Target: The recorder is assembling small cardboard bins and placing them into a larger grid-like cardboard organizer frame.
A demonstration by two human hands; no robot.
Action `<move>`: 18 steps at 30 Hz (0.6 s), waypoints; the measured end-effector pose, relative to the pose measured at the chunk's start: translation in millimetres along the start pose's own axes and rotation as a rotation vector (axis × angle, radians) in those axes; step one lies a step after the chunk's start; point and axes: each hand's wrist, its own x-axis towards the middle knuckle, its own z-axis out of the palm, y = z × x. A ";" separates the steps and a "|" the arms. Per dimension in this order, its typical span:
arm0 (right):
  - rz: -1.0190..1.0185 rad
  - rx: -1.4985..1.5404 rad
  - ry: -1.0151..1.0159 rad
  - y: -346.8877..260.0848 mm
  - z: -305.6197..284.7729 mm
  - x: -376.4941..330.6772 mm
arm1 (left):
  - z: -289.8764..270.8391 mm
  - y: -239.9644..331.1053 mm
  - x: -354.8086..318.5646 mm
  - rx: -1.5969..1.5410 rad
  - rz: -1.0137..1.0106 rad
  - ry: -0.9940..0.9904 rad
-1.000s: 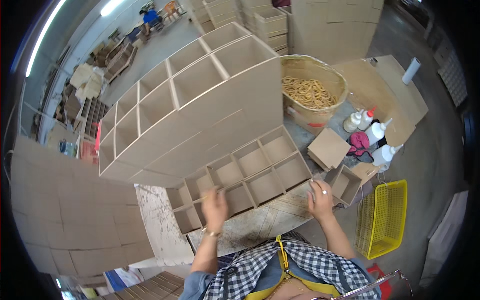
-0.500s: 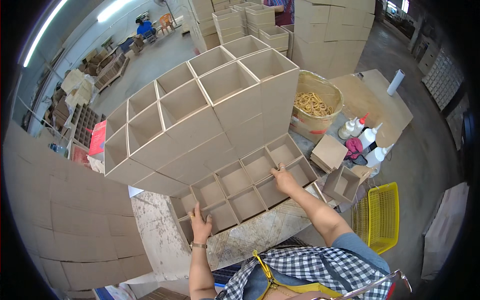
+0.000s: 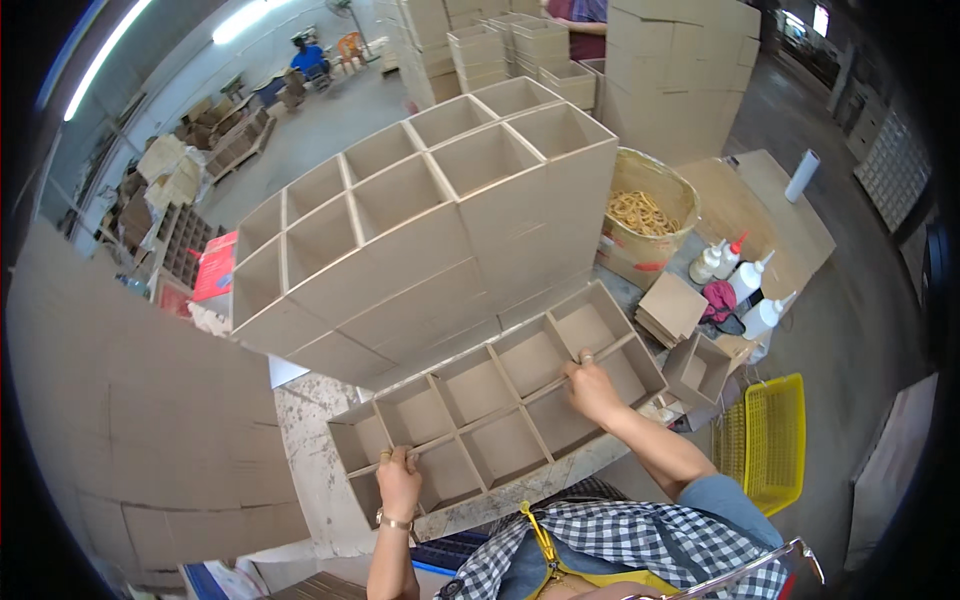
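Low on the bench lies a brown fibreboard tray (image 3: pixel 500 440) divided into two rows of square compartments. My left hand (image 3: pixel 399 482) grips the long middle divider near its left end, fingers closed over it. Toward the other end my right hand (image 3: pixel 592 390) has its fingers closed on the same divider. Behind the tray rises a tall stack of similar divided trays (image 3: pixel 420 290), its top compartments facing up. A narrow strip of bench shows between stack and tray.
To the right stand a bucket of rubber bands (image 3: pixel 655 245), several white glue bottles (image 3: pixel 748 275), square boards (image 3: pixel 670 308) and a small open box (image 3: pixel 697 370). A yellow basket (image 3: pixel 790 440) sits lower right. Brown panels (image 3: pixel 190 430) fill the left. Another person (image 3: pixel 585 30) is behind the stack.
The divided tray has moved toward me, away from the foot of the stack, with both hands on it. My fingers have closed on its middle divider. The view has shifted slightly.
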 end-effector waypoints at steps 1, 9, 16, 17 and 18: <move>-0.014 0.009 -0.001 -11.8 -12.2 -6.7 | -22.0 13.9 -7.6 -0.009 -0.062 0.028; -0.207 0.067 0.187 -112.4 -154.6 -41.1 | -186.5 98.3 -44.0 0.108 0.103 0.290; -0.385 -0.039 0.400 -173.8 -253.2 33.9 | -288.6 130.4 11.2 0.216 0.179 0.451; -0.439 -0.051 0.424 -188.0 -262.6 49.6 | -303.0 124.9 23.4 0.202 0.212 0.477; -0.478 -0.079 0.450 -193.7 -271.8 74.1 | -315.3 127.6 40.3 0.198 0.244 0.495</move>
